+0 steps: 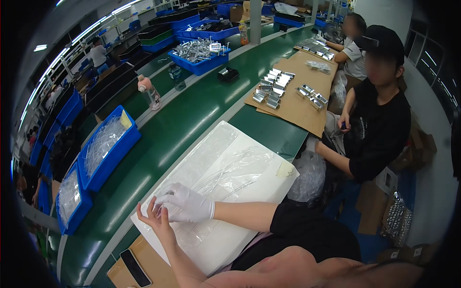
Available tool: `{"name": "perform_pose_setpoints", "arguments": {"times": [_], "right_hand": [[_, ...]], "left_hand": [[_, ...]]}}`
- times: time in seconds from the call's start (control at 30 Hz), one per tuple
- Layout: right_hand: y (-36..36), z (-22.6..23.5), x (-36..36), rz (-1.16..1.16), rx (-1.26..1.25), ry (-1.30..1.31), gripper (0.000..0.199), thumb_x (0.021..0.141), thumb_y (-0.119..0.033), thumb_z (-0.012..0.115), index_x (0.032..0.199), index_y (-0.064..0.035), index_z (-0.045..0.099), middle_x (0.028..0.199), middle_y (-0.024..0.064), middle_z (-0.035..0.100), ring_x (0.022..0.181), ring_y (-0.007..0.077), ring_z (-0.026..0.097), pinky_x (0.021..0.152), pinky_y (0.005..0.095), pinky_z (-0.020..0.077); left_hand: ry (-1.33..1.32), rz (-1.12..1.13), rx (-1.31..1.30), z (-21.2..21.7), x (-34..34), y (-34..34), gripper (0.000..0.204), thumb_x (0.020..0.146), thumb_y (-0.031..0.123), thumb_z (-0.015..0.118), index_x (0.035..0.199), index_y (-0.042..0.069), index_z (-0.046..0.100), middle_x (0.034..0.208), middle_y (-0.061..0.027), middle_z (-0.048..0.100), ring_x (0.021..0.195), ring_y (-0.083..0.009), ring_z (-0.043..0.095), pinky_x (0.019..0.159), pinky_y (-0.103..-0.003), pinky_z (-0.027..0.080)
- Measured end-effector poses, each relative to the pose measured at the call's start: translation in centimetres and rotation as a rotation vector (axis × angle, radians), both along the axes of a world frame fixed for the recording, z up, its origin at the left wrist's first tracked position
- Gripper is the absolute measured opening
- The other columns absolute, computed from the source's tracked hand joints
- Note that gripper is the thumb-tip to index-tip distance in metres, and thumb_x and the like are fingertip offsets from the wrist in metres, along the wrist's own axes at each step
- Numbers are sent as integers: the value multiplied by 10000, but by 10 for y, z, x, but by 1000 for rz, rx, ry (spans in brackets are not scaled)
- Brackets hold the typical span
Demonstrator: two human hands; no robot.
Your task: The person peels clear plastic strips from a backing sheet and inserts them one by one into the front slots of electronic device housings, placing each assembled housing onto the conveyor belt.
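- A worker's gloved right hand [188, 204] and bare left hand [154, 218] meet over a clear plastic bag [204, 223] lying flat on a white board [269, 185] at a green conveyor belt [192, 120].
- The right hand, in a white glove, curls its fingers [168, 198] down onto the bag's near end, pressing the film; whether they pinch it cannot be told.
- The left hand stands with fingers [150, 207] spread and raised (thumb side toward the glove), their tips touching the same end of the bag just beside the gloved fingertips.
- More clear bags [230, 168] lie loose on the board beyond the fingers.
- Left of the fingers, two blue bins [108, 146] hold stacked transparent sleeves.
- Below the left wrist, a dark phone [134, 267] rests on brown cardboard [153, 266].
- Far beyond the fingers, small metal parts [272, 87] sit in rows on a cardboard sheet [300, 113], near a seated person in black [379, 129].
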State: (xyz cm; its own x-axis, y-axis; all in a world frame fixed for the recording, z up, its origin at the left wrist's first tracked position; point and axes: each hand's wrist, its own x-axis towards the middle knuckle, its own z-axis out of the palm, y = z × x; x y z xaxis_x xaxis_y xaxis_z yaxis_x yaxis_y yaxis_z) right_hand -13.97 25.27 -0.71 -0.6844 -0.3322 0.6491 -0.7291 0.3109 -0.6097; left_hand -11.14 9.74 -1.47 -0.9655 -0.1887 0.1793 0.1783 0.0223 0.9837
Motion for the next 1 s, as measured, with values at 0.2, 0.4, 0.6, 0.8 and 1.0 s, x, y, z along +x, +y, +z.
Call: {"name": "perform_pose_setpoints", "arguments": {"times": [0.2, 0.4, 0.6, 0.8, 1.0], "right_hand": [[-3, 1, 0, 7, -57, 15, 384, 796, -200, 716, 1160, -127, 619, 1109, 117, 573, 1005, 304, 535, 925, 392, 457], [0, 2, -3, 85, -37, -54, 367, 786, -119, 712, 1150, -130, 666, 1159, 102, 584, 1040, 288, 545, 931, 369, 468], [-1, 1, -1, 55, -74, -51, 318, 746, -58, 716, 1054, -136, 706, 1168, 88, 586, 1038, 277, 544, 918, 353, 470], [4, 15, 5, 184, -166, -8, 308, 731, -47, 723, 1022, -145, 701, 1152, 82, 579, 1029, 274, 539, 910, 353, 468], [4, 7, 2, 123, -133, 67, 325, 724, -62, 736, 1035, -143, 688, 1141, 80, 573, 1029, 278, 537, 907, 354, 468]], "left_hand": [[-2, 27, 35, 0, 1, -3, 848, 890, 203, 695, 1526, 146, 137, 1339, -211, 506, 1168, -293, 524, 1049, -403, 383], [-115, -126, -74, 0, 6, 0, 850, 884, 172, 684, 1530, 144, 132, 1351, -219, 501, 1164, -314, 526, 1058, -413, 376], [-73, -120, -54, 0, 6, -1, 868, 873, 149, 694, 1533, 137, 131, 1321, -219, 509, 1164, -338, 522, 1062, -426, 376], [-154, -203, -55, 14, 13, 5, 882, 864, 148, 701, 1535, 135, 129, 1323, -220, 508, 1168, -333, 518, 1059, -424, 378], [-144, -180, -57, 8, 10, 1, 877, 873, 154, 695, 1538, 145, 124, 1346, -219, 500, 1159, -315, 530, 1054, -410, 387]]}}
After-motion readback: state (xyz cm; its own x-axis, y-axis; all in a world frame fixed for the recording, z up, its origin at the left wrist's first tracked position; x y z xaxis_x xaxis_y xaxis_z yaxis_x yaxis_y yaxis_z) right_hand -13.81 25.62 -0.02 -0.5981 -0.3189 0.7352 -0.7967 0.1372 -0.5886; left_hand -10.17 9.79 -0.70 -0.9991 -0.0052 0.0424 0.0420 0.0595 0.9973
